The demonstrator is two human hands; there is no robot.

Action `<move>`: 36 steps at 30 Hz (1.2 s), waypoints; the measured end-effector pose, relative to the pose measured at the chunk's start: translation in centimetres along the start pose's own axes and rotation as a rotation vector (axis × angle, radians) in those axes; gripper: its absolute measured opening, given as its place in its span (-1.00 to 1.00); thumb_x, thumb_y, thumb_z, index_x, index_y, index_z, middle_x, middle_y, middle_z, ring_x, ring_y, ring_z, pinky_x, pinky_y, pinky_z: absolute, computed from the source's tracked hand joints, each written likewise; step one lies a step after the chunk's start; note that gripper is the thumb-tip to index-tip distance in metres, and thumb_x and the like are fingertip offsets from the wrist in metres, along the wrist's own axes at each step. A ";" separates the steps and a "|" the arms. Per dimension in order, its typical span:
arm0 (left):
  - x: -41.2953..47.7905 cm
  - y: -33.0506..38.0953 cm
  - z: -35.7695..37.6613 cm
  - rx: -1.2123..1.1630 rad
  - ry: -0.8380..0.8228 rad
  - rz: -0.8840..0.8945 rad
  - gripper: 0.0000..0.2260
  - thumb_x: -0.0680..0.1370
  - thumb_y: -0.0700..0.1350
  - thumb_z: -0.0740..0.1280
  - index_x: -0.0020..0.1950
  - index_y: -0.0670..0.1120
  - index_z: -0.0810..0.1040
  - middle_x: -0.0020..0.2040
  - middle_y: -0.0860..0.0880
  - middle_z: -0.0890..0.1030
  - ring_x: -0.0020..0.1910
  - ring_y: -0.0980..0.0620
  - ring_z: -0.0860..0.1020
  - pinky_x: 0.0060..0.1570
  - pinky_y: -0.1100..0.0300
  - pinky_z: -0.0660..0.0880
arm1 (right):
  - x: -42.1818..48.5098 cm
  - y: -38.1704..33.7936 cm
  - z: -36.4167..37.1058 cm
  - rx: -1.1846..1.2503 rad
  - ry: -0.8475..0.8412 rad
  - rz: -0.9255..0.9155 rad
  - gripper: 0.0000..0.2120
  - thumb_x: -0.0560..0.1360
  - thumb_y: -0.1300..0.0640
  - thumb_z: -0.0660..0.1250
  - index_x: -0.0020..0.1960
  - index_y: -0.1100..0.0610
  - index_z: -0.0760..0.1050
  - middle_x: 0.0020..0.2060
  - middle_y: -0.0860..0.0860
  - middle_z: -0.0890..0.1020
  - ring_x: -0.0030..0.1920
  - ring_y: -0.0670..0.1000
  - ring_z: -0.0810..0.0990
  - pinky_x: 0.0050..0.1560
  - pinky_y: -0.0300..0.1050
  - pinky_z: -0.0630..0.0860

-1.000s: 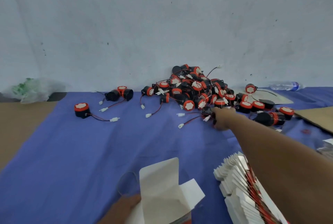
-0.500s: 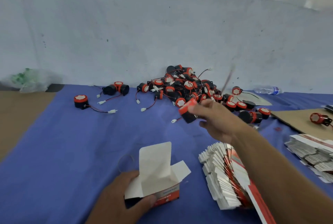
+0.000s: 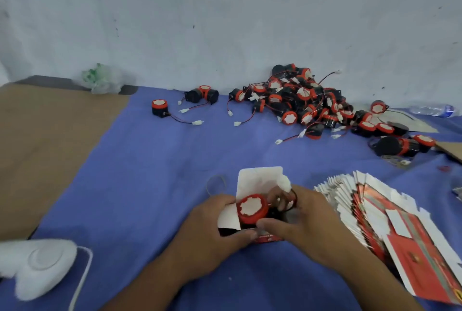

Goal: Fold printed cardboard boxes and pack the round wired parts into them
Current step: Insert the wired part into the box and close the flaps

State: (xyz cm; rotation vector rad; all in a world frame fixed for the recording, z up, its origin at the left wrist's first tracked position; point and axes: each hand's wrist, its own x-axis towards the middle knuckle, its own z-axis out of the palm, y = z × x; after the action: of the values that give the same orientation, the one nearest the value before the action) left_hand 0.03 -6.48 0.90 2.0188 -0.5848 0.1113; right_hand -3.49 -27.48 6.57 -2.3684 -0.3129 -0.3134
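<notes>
Right fingers (image 3: 276,194): curled, with your thumb, round the round wired part (image 3: 251,208), whose red cap and white face are turned up toward you; its dark wire loops among those fingers. Right hand (image 3: 310,220): closed on that part, which sits in the open mouth of the box (image 3: 258,180), partly inside. Left fingers (image 3: 226,202): curled round the box's left wall, with the thumb laid along its red printed front. Left hand (image 3: 212,228): grips the box low over the blue cloth (image 3: 130,185); whether the box touches the cloth cannot be told. Box: white top flap raised on the far side, one small side flap standing by your right fingers. Just right of your right forearm: fanned stack of flat boxes (image 3: 370,210), white edges and red print, lying on the cloth. Far side, against the wall (image 3: 225,23): pile of parts (image 3: 300,100), black bodies, red caps, wires with white plugs, spreading to the right. Left of the pile: single part (image 3: 158,108), upright, and two more (image 3: 203,93) behind it. Far right: plastic bottle (image 3: 432,110), lying down. Far left: crumpled plastic bag (image 3: 102,80). Left of the cloth: brown surface (image 3: 50,140), either a sheet or bare table. Near left corner: white object (image 3: 40,265) with a white cord.
</notes>
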 end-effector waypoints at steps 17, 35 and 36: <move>0.2 -0.3 0.1 0.128 -0.056 0.135 -0.63 0.44 0.12 0.40 0.23 0.11 0.62 0.12 0.19 0.48 0.11 0.24 0.50 0.05 0.46 0.39 | -0.3 -0.3 -3.6 0.037 -0.089 0.108 -0.82 0.61 0.02 0.29 -0.14 0.04 0.51 -0.33 -0.06 0.56 -0.34 -0.15 0.47 -0.28 -0.29 0.41; -0.4 0.6 0.1 0.166 -0.115 0.231 -0.64 0.47 0.12 0.34 0.23 0.07 0.61 0.08 0.05 0.48 0.03 0.12 0.53 0.05 0.22 0.49 | 0.2 -0.6 0.5 -0.624 0.145 -0.138 -0.67 0.09 0.43 0.59 -0.32 0.16 0.52 -0.49 0.03 0.45 -0.54 0.09 0.37 -0.61 -0.15 0.32; -0.4 0.5 0.1 0.158 -0.112 0.224 -0.64 0.47 0.12 0.34 0.24 0.08 0.61 0.09 0.06 0.48 0.04 0.12 0.53 0.05 0.23 0.48 | 0.2 -0.7 0.7 -0.632 0.129 -0.126 -0.66 0.07 0.42 0.60 -0.32 0.16 0.52 -0.49 0.03 0.47 -0.52 0.08 0.39 -0.58 -0.16 0.31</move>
State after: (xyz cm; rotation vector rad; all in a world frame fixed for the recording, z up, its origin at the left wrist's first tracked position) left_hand -0.62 -6.66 1.12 2.1161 -0.8970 0.1846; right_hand -3.47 -26.50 6.58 -2.9305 -0.3374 -0.7078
